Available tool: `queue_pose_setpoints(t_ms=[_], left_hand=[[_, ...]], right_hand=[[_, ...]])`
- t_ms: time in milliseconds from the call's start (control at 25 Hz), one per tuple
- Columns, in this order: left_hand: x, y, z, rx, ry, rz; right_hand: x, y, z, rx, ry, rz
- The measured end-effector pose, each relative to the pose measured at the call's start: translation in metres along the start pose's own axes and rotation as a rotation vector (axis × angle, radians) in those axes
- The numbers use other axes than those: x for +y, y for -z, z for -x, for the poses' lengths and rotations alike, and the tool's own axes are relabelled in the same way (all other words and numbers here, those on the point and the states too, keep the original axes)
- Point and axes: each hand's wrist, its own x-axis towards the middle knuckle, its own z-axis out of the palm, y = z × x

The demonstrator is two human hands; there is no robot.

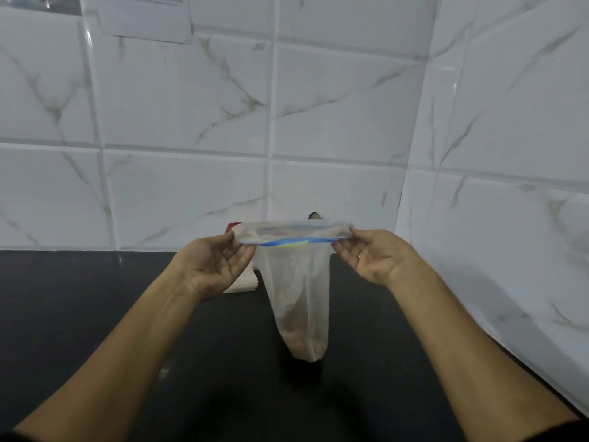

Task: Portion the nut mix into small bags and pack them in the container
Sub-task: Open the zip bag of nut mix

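A small clear zip bag (298, 291) with a blue seal strip hangs in the air above the black counter. Brownish nut mix fills its lower end. My left hand (213, 266) pinches the left end of the bag's top, and my right hand (376, 256) pinches the right end. Between them the top is stretched flat, its mouth slightly open. Behind the bag, a red-edged object (232, 225) and a dark tip (314, 215) peek out, mostly hidden.
A stack of flat pale bags (245, 283) lies on the black counter (95, 314) behind my left hand. White marble tile walls (191, 122) close the back and the right side. A paper sheet (146, 17) hangs at the upper left.
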Motion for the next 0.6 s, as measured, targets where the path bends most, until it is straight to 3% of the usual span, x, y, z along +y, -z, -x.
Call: queue_pose_setpoints(t_ms=[80, 160, 360, 600], left_hand=[[-0.005, 0.005, 0.000, -0.024, 0.003, 0.056], [-0.012, 0.002, 0.002, -0.023, 0.010, -0.025], [-0.008, -0.001, 0.001, 0.077, -0.180, -0.524], [-0.006, 0.002, 0.002, 0.148, -0.358, -0.929]], right_hand=[[0.005, 0.006, -0.004, 0.000, -0.042, -0.104], [0.015, 0.006, -0.006, -0.006, -0.060, -0.023], [0.013, 0.005, -0.007, 0.048, 0.140, 0.374], [0.011, 0.007, 0.001, 0.158, 0.419, 0.899]])
